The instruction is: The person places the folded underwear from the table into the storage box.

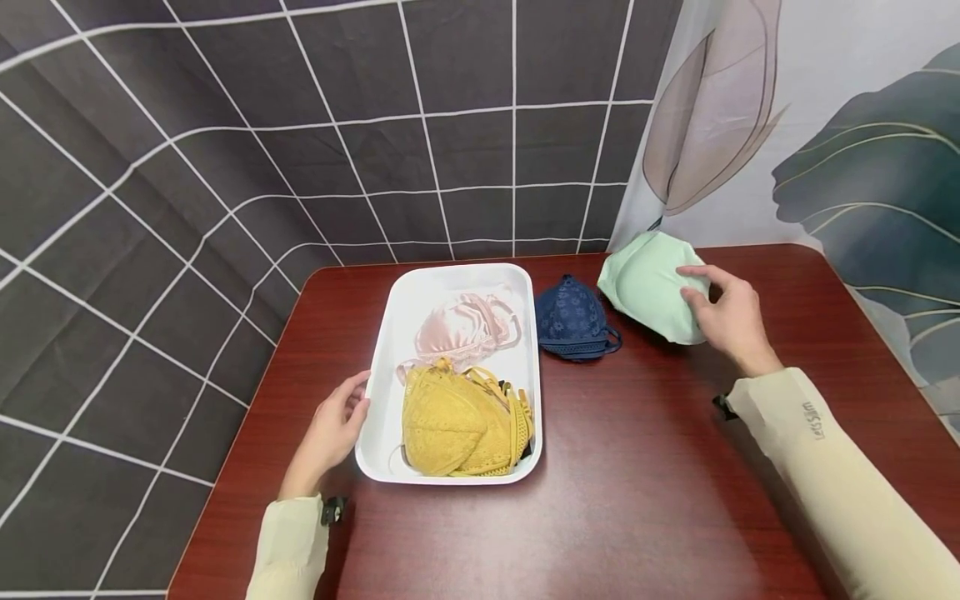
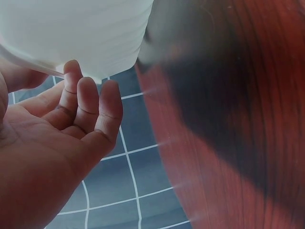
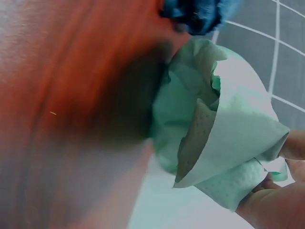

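My right hand (image 1: 731, 312) pinches the right edge of a mint-green bra (image 1: 652, 279) at the table's back right. Seen from the right wrist, the bra's folded cups (image 3: 238, 129) hang near the tabletop. At the left, my left hand (image 1: 333, 421) rests with loosely bent fingers (image 2: 110, 107) against the outer rim of a white tray (image 1: 381, 333). Inside the tray, a pale pink satin bra (image 1: 457, 329) lies at the back and a mustard-yellow lace bra (image 1: 450, 421) in front, overlapping its lower edge. Something dark peeks out beneath the yellow one.
A folded navy bra (image 1: 572, 321) lies between the tray and the green bra, close by the tray's right wall. The red-brown wooden table (image 1: 637, 492) backs onto a dark grid-patterned cloth (image 1: 465, 150) and a leaf-print curtain (image 1: 847, 100).
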Available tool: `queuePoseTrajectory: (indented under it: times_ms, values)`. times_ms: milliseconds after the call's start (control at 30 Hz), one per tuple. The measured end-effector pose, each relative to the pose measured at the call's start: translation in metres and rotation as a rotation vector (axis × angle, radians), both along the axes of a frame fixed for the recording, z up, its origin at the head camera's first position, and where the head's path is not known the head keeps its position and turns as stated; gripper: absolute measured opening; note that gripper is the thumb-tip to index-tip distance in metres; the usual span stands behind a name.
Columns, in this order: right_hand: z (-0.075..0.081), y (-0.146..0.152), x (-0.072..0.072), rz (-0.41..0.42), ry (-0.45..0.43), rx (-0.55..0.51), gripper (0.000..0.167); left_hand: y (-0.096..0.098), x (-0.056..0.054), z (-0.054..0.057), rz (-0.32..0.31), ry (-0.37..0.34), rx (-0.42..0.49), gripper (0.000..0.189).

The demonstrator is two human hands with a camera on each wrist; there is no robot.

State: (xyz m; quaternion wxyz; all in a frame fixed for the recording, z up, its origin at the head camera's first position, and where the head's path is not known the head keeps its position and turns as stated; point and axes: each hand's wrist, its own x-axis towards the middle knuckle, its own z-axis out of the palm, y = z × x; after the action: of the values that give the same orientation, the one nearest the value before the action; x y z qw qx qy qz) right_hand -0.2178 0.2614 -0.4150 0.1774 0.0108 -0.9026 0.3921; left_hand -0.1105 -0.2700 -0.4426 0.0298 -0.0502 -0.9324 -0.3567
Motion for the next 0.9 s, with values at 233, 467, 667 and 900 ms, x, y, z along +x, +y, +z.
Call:
queuePoseTrajectory:
  times_ms: [233,467,667,900]
  values:
    - [0.021,-0.009,0.007,0.004,0.115,-0.082,0.028,0.000,0.001,0.001,0.000,0.002,0.001,0.044]
    - [0.041,-0.031,0.013,0.083,0.184,-0.145,0.028,0.000,0.001,0.000,0.002,-0.004,-0.004,0.044]
    - [0.048,-0.051,0.013,0.156,0.185,-0.191,0.029,0.000,0.000,-0.001,-0.002,0.001,0.004,0.044]
    - [0.045,-0.073,0.011,0.213,0.192,-0.197,0.028,0.000,0.000,-0.001,0.002,-0.004,-0.004,0.045]
